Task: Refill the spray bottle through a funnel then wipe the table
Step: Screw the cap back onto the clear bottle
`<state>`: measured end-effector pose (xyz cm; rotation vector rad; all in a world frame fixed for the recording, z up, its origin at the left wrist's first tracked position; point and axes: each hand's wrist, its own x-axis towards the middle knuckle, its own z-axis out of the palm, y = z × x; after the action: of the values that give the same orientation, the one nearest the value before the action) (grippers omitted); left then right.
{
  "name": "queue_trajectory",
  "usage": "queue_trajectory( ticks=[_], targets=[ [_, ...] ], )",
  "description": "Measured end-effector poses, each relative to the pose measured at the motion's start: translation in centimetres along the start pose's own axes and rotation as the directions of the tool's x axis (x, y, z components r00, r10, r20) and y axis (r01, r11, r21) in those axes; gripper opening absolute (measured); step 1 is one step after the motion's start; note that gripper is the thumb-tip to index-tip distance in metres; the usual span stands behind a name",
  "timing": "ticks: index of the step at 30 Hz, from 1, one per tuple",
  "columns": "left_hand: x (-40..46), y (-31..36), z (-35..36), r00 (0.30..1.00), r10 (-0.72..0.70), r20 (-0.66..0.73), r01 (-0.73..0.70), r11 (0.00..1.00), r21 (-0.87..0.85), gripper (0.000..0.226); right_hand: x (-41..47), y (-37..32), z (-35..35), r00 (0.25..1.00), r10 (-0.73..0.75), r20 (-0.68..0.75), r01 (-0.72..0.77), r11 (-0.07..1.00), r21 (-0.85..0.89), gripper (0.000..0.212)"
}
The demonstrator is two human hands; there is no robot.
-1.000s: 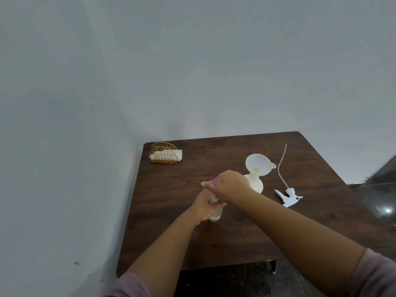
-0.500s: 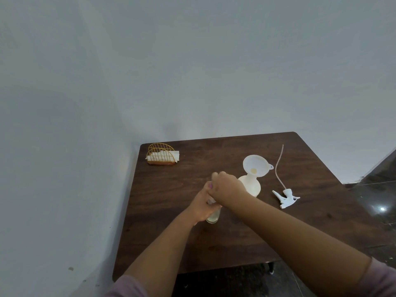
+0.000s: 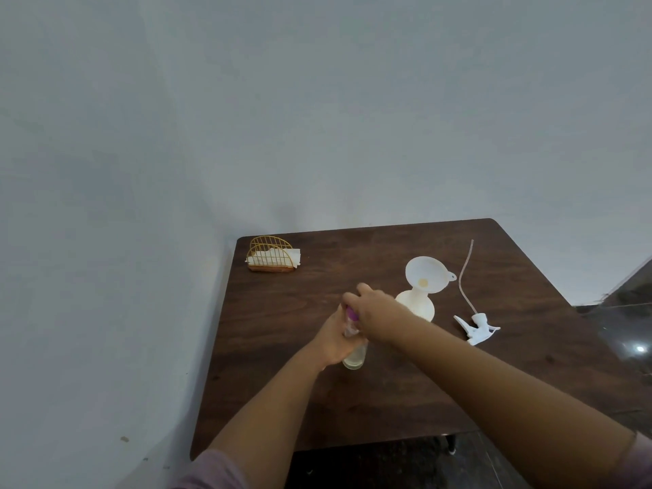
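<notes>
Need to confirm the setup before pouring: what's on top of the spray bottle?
A white funnel sits in the neck of the spray bottle, tilted, with a yellowish spot at its throat. The neck is hidden by the funnel, and the right hand covers the bottle's left side.

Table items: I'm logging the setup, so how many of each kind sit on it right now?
Bottles: 2, a clear one in both hands, a white one under the funnel
Funnel: 1
Spray head with tube: 1
Napkin holder: 1
Total: 5
</notes>
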<state>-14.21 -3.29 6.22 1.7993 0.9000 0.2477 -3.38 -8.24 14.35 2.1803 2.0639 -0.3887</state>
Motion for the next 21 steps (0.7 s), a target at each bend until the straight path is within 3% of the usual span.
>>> queue_trajectory(
  ticks=[3,5,7,9,11,13,15,17,19,21],
  targets=[
    [-0.2,-0.5,0.0,1.0,-0.012,-0.003,0.012,0.999,-0.043,0.064,0.0,-1.0,1.1,0.986,0.144,-0.089,-0.139,0.988,0.064,0.037],
    [-0.4,-0.8,0.1,1.0,-0.024,-0.001,0.024,0.997,-0.078,0.06,-0.1,-1.1,0.7,0.982,0.176,-0.073,-0.177,0.984,-0.008,0.039],
    [-0.6,-0.8,0.1,1.0,-0.018,-0.002,0.017,0.996,-0.086,0.053,-0.8,-0.9,-0.8,0.981,0.193,-0.017,-0.194,0.981,-0.027,0.057],
    [-0.5,-0.7,-0.1,0.999,-0.034,0.007,0.034,0.989,-0.142,0.062,-1.5,-0.6,-2.5,0.964,0.259,0.067,-0.262,0.964,0.053,0.075],
    [-0.4,-0.5,-0.1,0.999,-0.031,0.02,0.033,0.989,-0.141,0.07,-1.6,-0.3,-3.3,0.971,0.228,-0.069,-0.227,0.974,0.017,0.068],
    [-0.3,-0.3,-0.2,0.999,-0.031,0.014,0.033,0.991,-0.13,0.069,-1.3,-0.3,-2.3,0.963,0.078,-0.26,-0.098,0.993,-0.065,0.047],
    [-0.4,-0.2,-0.2,1.0,-0.013,-0.009,0.012,0.997,-0.081,0.064,-0.6,-0.3,-0.3,0.966,-0.069,-0.25,0.028,0.986,-0.162,0.036],
    [-0.6,0.0,0.0,1.0,-0.001,-0.009,0.001,0.999,-0.032,0.065,0.0,-0.5,1.2,0.98,-0.114,-0.165,0.066,0.96,-0.272,0.033],
    [-0.6,0.0,0.3,1.0,0.003,-0.018,-0.003,1.0,0.01,0.064,0.5,-0.6,1.7,0.989,-0.068,-0.132,0.015,0.93,-0.367,0.033],
    [-0.4,0.1,0.6,1.0,0.009,-0.025,-0.008,0.999,0.049,0.059,1.0,-0.9,1.5,0.991,0.047,-0.122,-0.083,0.948,-0.307,0.035]
  ],
)
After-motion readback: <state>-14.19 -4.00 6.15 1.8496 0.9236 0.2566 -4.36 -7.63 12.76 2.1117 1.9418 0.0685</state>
